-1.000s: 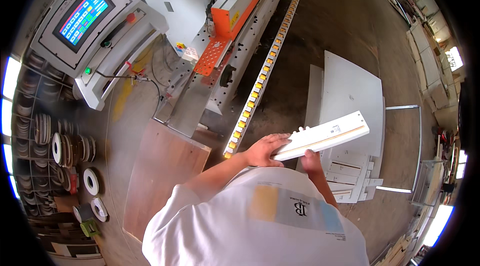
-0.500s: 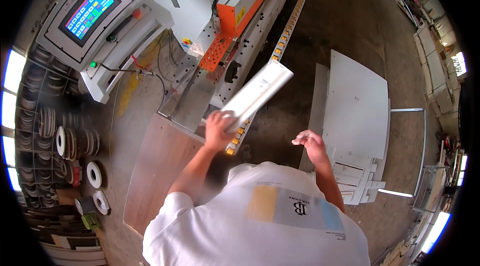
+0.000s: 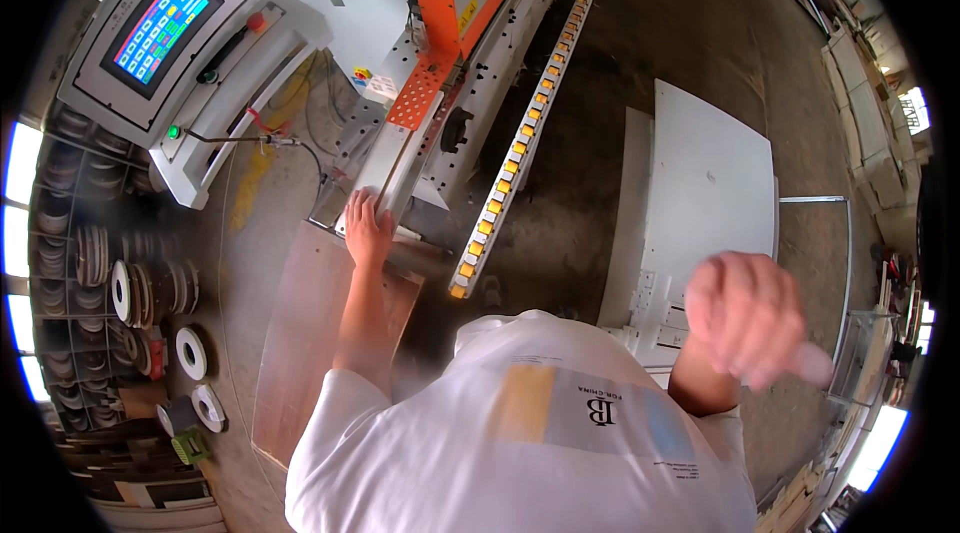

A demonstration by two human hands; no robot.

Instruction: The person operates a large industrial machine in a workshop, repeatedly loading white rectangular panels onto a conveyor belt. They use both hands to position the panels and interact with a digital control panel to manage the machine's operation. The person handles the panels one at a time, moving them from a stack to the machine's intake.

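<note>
Head view leaves a good deal unclear: the right hand (image 3: pixel 752 318) is raised close to the lens at about four o'clock and smeared by motion, so its fingers (image 3: pixel 800 363) melt into one pale blur; it looks loosely curled with nothing seen in it, though how far it is open cannot be told. The person's white shirt (image 3: pixel 520 433) fills the lower middle and hides the body and whatever lies beneath it. Fisheye rim cuts off the shelf of edge-band rolls (image 3: pixel 120 293) at nine o'clock and the stacked boards (image 3: pixel 870 113) at two o'clock, both too small and bent to read in detail. The left hand (image 3: pixel 368 228), near the centre toward ten o'clock, lies flat with fingers spread narrowly on the near end of a narrow white panel (image 3: pixel 385 168); it presses on the panel's end rather than wrapping it, and the thumb side is hard to see. That panel rests lengthwise on the infeed of the edge-banding machine (image 3: pixel 470 23), running up toward twelve o'clock, its far end touching the orange perforated guard (image 3: pixel 415 93). Just right of it runs the roller track with yellow pads (image 3: pixel 520 143). A brown board (image 3: pixel 310 343) sits below the hand at seven o'clock. The control panel with a coloured screen (image 3: pixel 160 23) stands at ten o'clock, and a stack of white panels (image 3: pixel 700 183) lies at three o'clock.
</note>
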